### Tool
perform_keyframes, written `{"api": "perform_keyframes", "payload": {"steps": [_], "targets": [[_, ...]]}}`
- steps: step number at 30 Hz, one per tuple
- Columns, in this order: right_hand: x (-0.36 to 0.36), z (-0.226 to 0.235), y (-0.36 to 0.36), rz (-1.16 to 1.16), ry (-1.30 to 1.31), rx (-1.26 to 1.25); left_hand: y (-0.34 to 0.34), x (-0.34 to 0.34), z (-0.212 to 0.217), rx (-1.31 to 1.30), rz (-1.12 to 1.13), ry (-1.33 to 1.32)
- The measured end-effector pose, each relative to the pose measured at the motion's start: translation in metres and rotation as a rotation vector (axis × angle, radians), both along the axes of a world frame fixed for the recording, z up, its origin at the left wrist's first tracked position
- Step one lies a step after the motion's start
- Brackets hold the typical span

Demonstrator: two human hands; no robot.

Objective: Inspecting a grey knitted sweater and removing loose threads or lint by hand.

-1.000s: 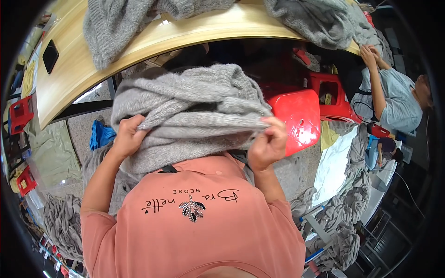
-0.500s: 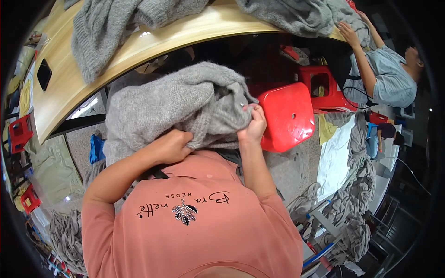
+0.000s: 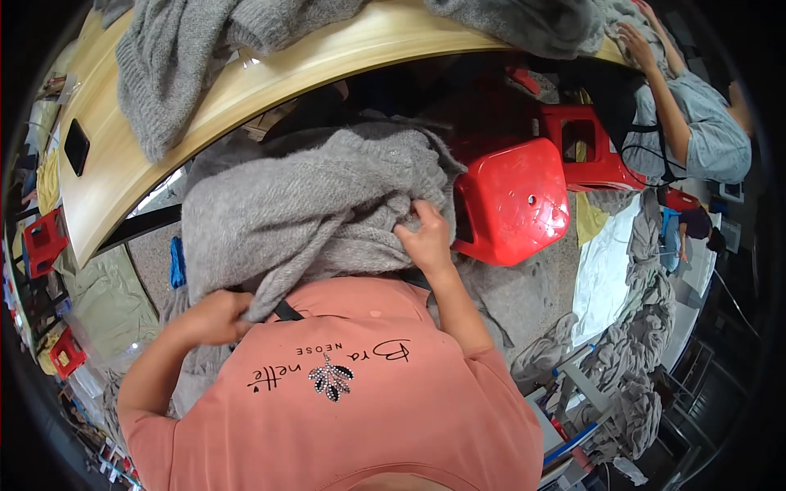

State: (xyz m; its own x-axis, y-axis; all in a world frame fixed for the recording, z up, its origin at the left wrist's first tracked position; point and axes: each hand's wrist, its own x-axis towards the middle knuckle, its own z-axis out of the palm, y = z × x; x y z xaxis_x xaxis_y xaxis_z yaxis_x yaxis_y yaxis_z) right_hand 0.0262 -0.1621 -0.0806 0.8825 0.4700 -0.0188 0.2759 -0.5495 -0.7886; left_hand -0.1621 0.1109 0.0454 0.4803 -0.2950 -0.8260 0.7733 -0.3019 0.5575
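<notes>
A grey knitted garment (image 3: 286, 204) lies bunched across my lap, its folds hanging toward the floor. At its near left edge, my left hand (image 3: 219, 317) is closed on a fold pulled close to my waist. My right hand (image 3: 427, 240) pinches the same knit at its right side, thumb and fingers pressed into the cloth; the fingertips are partly hidden in the folds. The garment's underside is out of sight.
Ahead stands a pale wooden table (image 3: 270, 78) with more grey knitwear (image 3: 176, 78) and a black phone (image 3: 76, 147). A red stool (image 3: 520, 204) is beside my right hand. Grey heaps (image 3: 626, 344) lie at right. Another person (image 3: 696, 123) handles grey knitwear at the table's far right.
My left hand has moved left and nearer my body, drawing a fold of the garment with it. My right hand has shifted slightly left and nearer, onto another part of the knit.
</notes>
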Motion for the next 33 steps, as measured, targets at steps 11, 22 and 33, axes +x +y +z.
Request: {"api": "perform_keyframes", "payload": {"steps": [11,22,33], "targets": [[-0.019,-0.005,-0.007,0.094,-0.175,-0.062,-0.018,0.216,-0.083,0.467,-0.262,-1.064],[-0.007,-0.018,-0.013,-0.061,-0.128,0.067,0.007,0.194,-0.036,0.148,-0.034,-0.658],[0.012,0.084,0.03,0.197,-0.502,0.032,-0.04,0.15,-0.046,-0.142,0.256,-0.581]]}}
